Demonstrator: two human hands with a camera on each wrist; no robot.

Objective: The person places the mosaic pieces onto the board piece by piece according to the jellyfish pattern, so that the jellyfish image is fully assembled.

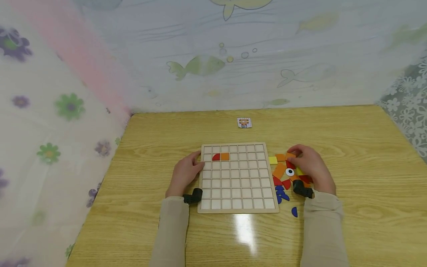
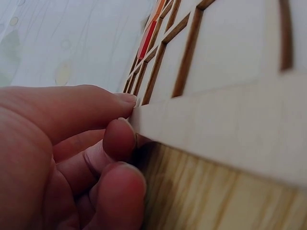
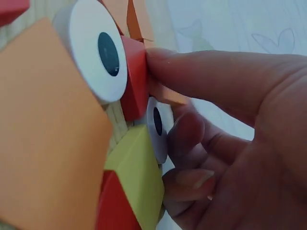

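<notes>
Pinching an orange piece (image 1: pixel 291 155) in from the right edge of the desk (image 1: pixel 363 167), the right hand (image 1: pixel 310 165) should lift straight up, sparing neighbouring pieces (image 1: pixel 279 170), while the left hand (image 1: pixel 185 170) grips the grid board (image 1: pixel 235 183).

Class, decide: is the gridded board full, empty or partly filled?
Partly filled: the board holds one red piece and one orange square, side by side; the rest of it looks bare.

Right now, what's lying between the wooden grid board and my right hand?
Between the board and your right hand, the head view shows a yellow piece, orange pieces, red pieces and a round eye piece. Blue pieces lie nearer you.
</notes>
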